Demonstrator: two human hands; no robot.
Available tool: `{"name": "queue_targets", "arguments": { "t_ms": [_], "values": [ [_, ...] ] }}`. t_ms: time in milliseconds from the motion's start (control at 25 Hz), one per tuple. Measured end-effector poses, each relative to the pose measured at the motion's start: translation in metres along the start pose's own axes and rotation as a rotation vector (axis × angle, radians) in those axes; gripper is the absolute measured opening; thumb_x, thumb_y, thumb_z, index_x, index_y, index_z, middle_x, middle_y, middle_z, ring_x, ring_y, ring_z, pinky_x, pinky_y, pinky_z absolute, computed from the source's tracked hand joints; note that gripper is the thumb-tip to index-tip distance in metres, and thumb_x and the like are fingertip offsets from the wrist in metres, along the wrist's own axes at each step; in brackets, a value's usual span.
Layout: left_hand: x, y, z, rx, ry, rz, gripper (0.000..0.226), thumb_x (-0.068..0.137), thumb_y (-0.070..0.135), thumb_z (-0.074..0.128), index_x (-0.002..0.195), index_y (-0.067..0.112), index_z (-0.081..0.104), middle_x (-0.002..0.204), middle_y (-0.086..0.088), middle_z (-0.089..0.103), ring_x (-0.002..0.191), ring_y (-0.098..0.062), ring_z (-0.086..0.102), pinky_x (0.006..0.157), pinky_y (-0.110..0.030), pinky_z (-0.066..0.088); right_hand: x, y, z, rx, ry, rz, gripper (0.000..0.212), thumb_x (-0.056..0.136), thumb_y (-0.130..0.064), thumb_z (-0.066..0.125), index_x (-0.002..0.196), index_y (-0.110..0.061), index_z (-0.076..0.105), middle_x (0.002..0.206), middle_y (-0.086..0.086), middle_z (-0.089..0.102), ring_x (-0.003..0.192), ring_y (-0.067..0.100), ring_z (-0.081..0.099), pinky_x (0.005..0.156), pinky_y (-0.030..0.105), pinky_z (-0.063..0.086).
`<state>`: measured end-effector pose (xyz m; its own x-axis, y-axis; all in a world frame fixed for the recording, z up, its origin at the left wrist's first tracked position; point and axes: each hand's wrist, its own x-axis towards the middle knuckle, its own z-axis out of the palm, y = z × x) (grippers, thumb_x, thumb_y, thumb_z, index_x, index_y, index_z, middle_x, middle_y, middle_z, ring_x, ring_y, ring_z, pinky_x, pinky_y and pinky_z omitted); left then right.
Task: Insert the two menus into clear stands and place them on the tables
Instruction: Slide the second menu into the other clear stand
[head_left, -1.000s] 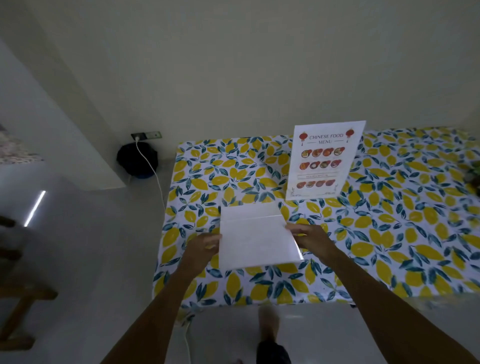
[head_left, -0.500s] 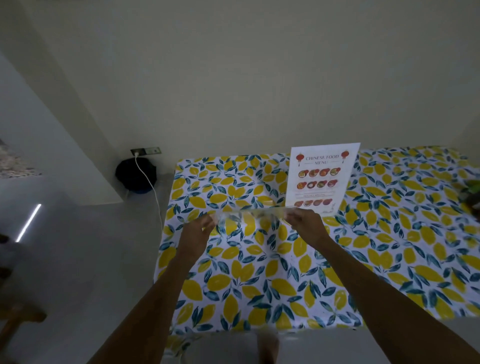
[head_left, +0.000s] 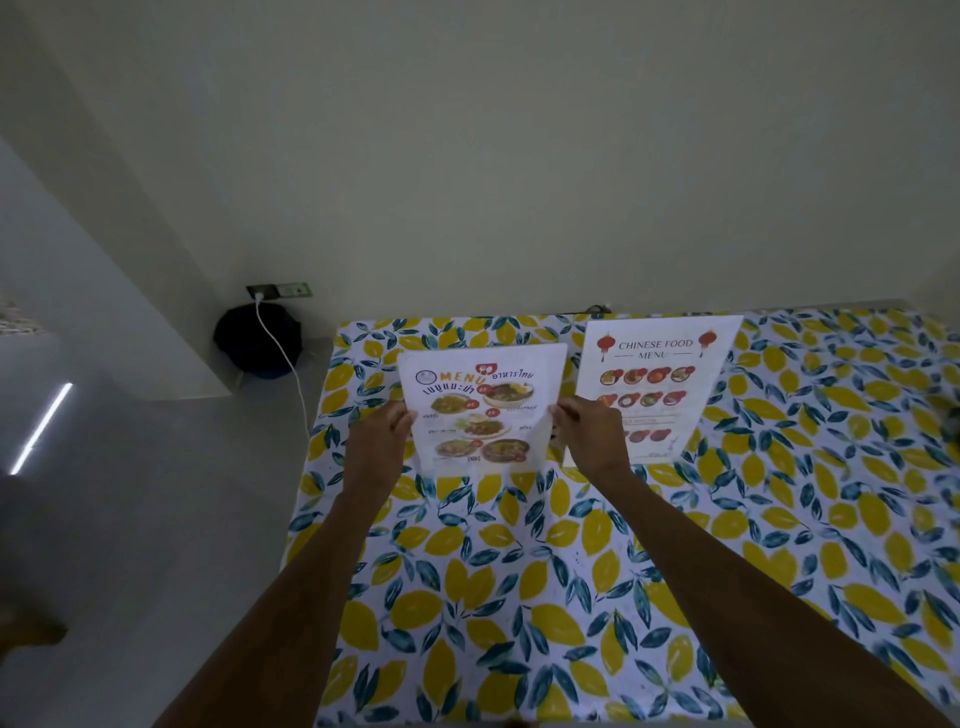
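Note:
A Thai food menu in a clear stand (head_left: 480, 408) is held upright with its printed side facing me, over the far left part of the lemon-print table (head_left: 571, 571). My left hand (head_left: 376, 447) pinches its left edge and my right hand (head_left: 589, 436) pinches its right edge. Whether its base touches the tablecloth I cannot tell. Just to the right stands the Chinese food menu in its clear stand (head_left: 657, 384), upright on the table near the wall, partly covered by my right hand.
The wall runs right behind the table. On the floor to the left sits a black round object (head_left: 257, 338) with a white cable (head_left: 283, 358) plugged into a wall socket (head_left: 279, 290). A dark object shows at the table's right edge (head_left: 948, 415).
The stand lay tilted back with its blank side up a second ago; both hands lifted it, turned it upright and moved it toward the wall, so the printed menu now faces me.

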<state>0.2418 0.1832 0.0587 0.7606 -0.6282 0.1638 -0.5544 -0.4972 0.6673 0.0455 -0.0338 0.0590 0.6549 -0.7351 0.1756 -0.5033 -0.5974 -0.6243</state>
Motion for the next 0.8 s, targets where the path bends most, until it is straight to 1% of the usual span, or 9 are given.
{"name": "queue_targets", "arguments": {
  "t_ms": [80,160,320,480,560,640,800],
  "values": [
    [0.006,-0.003,0.004,0.022,0.012,-0.018,0.022,0.097,0.026,0.053,0.084,0.011,0.062,0.078,-0.008,0.069,0.065,-0.022,0.060,0.060,-0.039,0.045,0.006,0.000,0.004,0.006,0.018,0.023,0.027,0.094,-0.023,0.059,0.075,-0.007,0.070,0.061,0.013,0.069,0.052,0.021,0.056,0.053,0.033,0.043],
    [0.012,-0.004,0.006,0.043,0.019,-0.035,0.021,0.097,0.024,0.054,0.089,0.009,0.067,0.082,-0.008,0.072,0.066,-0.018,0.058,0.060,-0.037,0.044,0.009,0.000,0.007,-0.004,0.016,0.046,0.027,0.094,-0.023,0.060,0.074,-0.008,0.071,0.060,0.013,0.069,0.051,0.022,0.058,0.053,0.033,0.044],
    [0.021,-0.007,0.009,0.084,0.004,-0.023,0.022,0.097,0.023,0.054,0.085,0.008,0.065,0.078,-0.010,0.072,0.060,-0.016,0.054,0.053,-0.031,0.034,0.012,0.001,0.013,-0.015,0.033,0.077,0.020,0.093,-0.020,0.061,0.085,-0.009,0.076,0.068,0.012,0.074,0.053,0.017,0.056,0.053,0.026,0.037],
    [0.025,-0.008,0.010,0.114,-0.008,-0.009,0.025,0.097,0.023,0.054,0.078,0.008,0.063,0.073,-0.009,0.069,0.057,-0.017,0.052,0.049,-0.029,0.031,0.016,0.002,0.016,-0.009,0.032,0.113,0.020,0.093,-0.021,0.061,0.091,-0.009,0.077,0.072,0.011,0.075,0.056,0.018,0.057,0.055,0.025,0.039],
    [0.025,-0.009,0.012,0.118,-0.017,-0.012,0.026,0.097,0.022,0.054,0.078,0.007,0.064,0.073,-0.010,0.069,0.058,-0.018,0.053,0.050,-0.029,0.033,0.018,0.004,0.017,-0.009,0.021,0.119,0.021,0.093,-0.021,0.061,0.088,-0.009,0.077,0.070,0.011,0.074,0.055,0.017,0.055,0.054,0.025,0.037],
    [0.026,-0.008,0.012,0.122,-0.021,-0.028,0.027,0.097,0.021,0.054,0.078,0.005,0.064,0.073,-0.011,0.070,0.060,-0.021,0.056,0.054,-0.034,0.037,0.021,0.003,0.017,-0.024,0.000,0.118,0.022,0.094,-0.021,0.059,0.085,-0.010,0.076,0.070,0.012,0.073,0.055,0.020,0.057,0.053,0.026,0.036],
    [0.025,-0.005,0.012,0.134,-0.029,-0.034,0.025,0.097,0.018,0.054,0.082,0.002,0.066,0.076,-0.014,0.070,0.064,-0.027,0.062,0.056,-0.037,0.042,0.024,0.004,0.018,-0.007,-0.022,0.148,0.021,0.094,-0.022,0.058,0.090,-0.011,0.076,0.077,0.012,0.075,0.064,0.025,0.065,0.056,0.026,0.041]
  ]
}}
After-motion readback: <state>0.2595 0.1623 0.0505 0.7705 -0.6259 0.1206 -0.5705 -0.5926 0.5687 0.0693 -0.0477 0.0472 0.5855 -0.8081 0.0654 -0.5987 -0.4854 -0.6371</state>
